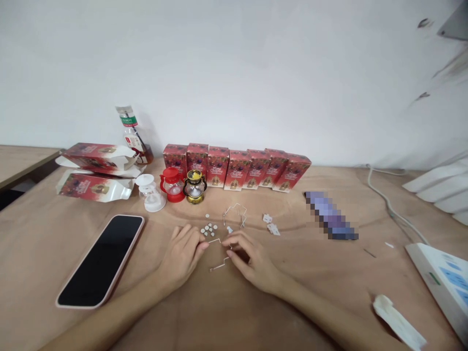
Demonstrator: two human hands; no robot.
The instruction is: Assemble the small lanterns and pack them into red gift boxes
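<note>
Between my two hands is a thin, bent pale wire handle (218, 266). My left hand (185, 254) pinches one end between thumb and fingertips. Thumb and forefinger of my right hand (253, 261) grip its middle bend, and the other end points back toward me. Just beyond my fingers lie several small round button cells (207, 228) and a tiny whitish piece (229, 229). Farther off rests more bent wire (236, 208). Three small lanterns stand behind: a white one (152, 200), a red one (173, 187) and a black-and-gold one (195, 190).
Several red printed boxes (237, 170) line the wall; opened cartons (97, 186) lie left near a bottle (133, 139). A phone (102, 261) is at left. Rightward are small white pieces (271, 228), a pixelated object (331, 214), a cable (387, 204), a white box (444, 280) and crumpled tissue (397, 321).
</note>
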